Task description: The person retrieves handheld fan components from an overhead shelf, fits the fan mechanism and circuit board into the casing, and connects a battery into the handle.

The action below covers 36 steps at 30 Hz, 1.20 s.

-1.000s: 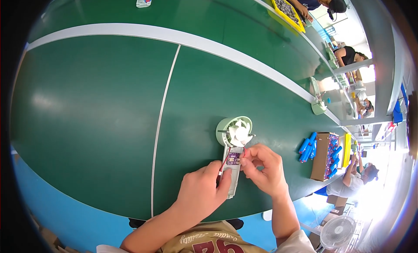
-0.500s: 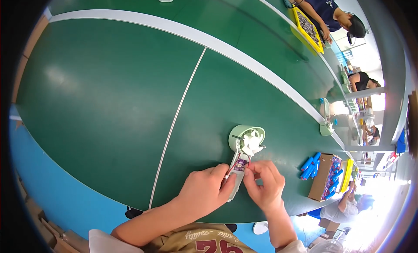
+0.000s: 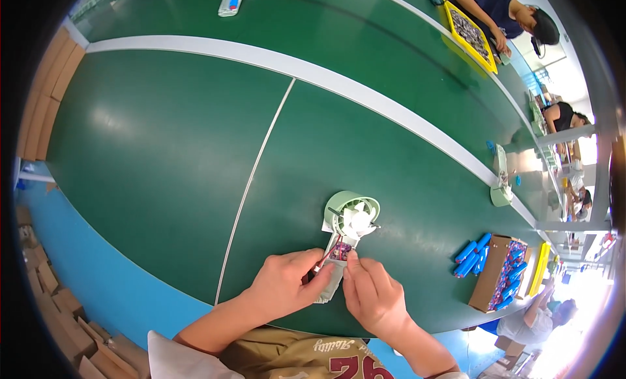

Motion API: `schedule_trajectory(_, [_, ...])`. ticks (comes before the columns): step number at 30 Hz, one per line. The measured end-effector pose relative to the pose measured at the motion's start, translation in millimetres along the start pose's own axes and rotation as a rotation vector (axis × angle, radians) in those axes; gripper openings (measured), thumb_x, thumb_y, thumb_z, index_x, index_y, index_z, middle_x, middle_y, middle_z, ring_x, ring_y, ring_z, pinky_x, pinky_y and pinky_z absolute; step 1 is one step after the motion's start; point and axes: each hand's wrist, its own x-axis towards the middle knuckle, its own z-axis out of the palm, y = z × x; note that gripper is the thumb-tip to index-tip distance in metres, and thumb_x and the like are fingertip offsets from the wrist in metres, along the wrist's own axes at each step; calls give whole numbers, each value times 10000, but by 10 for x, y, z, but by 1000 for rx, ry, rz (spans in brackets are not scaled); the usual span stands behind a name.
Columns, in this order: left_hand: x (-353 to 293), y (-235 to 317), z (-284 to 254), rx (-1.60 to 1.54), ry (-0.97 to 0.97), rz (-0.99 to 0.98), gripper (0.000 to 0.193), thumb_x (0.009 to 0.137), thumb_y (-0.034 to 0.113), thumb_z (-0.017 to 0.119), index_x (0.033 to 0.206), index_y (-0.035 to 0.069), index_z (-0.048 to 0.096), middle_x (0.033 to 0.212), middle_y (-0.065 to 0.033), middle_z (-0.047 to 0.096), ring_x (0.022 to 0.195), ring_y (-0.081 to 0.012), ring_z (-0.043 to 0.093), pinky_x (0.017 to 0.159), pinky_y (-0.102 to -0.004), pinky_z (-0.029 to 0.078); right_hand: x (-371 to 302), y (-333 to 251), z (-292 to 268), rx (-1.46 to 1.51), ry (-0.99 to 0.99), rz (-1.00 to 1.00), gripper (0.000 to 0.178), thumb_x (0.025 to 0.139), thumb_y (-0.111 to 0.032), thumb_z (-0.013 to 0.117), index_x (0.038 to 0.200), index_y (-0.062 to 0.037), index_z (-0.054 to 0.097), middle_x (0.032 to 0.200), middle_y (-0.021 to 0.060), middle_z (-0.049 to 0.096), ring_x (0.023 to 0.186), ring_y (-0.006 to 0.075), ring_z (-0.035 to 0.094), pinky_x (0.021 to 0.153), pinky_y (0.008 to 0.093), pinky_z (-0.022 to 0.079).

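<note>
A pale green handheld fan (image 3: 334,206) lies on the green table in front of me, its white blades (image 3: 357,219) uncovered. Its handle (image 3: 331,289) is open and points toward me. A small purple circuit board (image 3: 340,250) sits in the handle just below the fan head, with thin red wires (image 3: 336,242) beside it. My left hand (image 3: 287,280) is closed at the handle's left side, thumb and forefinger pinching a wire. My right hand (image 3: 377,294) is closed too, its fingertips pinched at the board's right edge; what exactly they grip is partly hidden.
Blue cylindrical batteries (image 3: 471,256) lie at the right beside a cardboard box (image 3: 490,275) holding several more. Another fan (image 3: 501,195) rests on the white divider (image 3: 274,56). Beyond it, a person (image 3: 505,17) works by a yellow tray (image 3: 471,39). Cardboard boxes (image 3: 49,95) line the left.
The view has shifted, so the fan and both hands appear slightly further left. Both hands stay at the circuit board, with the right fingertips still at its right edge.
</note>
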Motion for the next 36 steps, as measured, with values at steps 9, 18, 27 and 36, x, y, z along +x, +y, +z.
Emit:
schedule_trajectory(9, [98,36,-44,-40,-108,-56,200,875,133,735,972,-16,643,649,-97,605,513,-177,606,467,-315,468,-64,-46,76,-143,10,23,260,806,65,699,1055,115,639,908,136,624,690,219,641,538,284,552])
schedule_trajectory(18, [-186,187,-200,89,116,24,345,812,140,823,1081,18,644,1025,-105,648,556,-92,630,455,-223,484,-163,-239,-452,769,51,799,198,986,-50,551,1076,14,715,893,74,650,651,80,623,516,196,472])
schedule_trajectory(27, [-61,106,-150,64,187,112,190,832,40,774,985,28,662,837,-68,655,538,-132,601,457,-257,470,68,-310,-193,953,-153,849,187,991,-93,606,1098,11,717,799,13,624,600,37,512,535,216,409])
schedule_trajectory(36, [-23,82,-120,83,258,292,216,762,-7,815,953,27,721,791,-73,677,589,-140,631,483,-242,494,202,-194,-183,1067,-267,1010,192,989,-137,641,1071,17,721,672,-85,549,580,-19,373,500,202,273])
